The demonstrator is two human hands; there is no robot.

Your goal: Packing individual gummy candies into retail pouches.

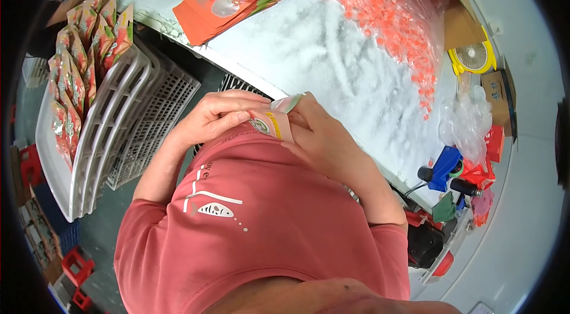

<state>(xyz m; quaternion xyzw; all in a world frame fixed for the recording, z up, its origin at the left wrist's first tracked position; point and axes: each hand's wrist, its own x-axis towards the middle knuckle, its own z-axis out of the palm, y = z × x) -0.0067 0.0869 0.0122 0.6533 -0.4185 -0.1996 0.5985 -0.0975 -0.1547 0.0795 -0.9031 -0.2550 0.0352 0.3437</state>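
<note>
A pink packaging pouch (274,125) with yellow and pale green parts is held close against my shirt, at the table's near edge. My left hand (221,113) grips its left side, thumb on the front and fingers curled over. On the other side my right hand (317,136) pinches the pouch between thumb and fingers. Much of it is hidden by my hands, and I cannot tell whether anything is inside. Beyond lies a stack of flat red pouches (228,2) on the white table (297,47). Small red-and-clear wrapped pieces (380,17) spill from a big clear plastic bag.
To the left, stacked grey plastic crates (110,112) carry filled pouches (74,76) standing in rows. A yellow fan (473,57), a cardboard box (497,94), clear plastic bags (466,121) and a blue tape dispenser (445,168) line the right side. Red stools (77,266) are on the floor.
</note>
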